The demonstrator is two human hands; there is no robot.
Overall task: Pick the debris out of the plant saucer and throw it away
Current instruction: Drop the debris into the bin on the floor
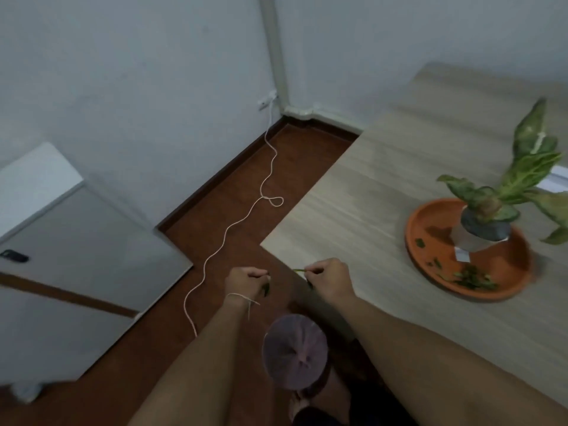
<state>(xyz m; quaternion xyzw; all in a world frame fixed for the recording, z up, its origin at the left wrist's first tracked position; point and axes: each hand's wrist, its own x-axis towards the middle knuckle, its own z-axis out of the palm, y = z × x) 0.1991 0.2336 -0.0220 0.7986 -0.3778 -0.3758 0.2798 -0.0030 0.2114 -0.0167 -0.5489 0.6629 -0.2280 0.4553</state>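
Leaf scraps [468,279]: light, limp, pinch by the edges; most at 6 o'clock in terracotta saucer [430,272]. Left hand [246,282] and right hand [330,279] each pinch green bits above lined bin [295,352].

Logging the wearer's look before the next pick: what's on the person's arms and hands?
Both forearms are bare, with no sleeves or gloves in view. The left hand has a thin pale string tied round its wrist, loose ends hanging. The right hand and its wrist carry nothing. No rings or watch show, though the picture is soft.
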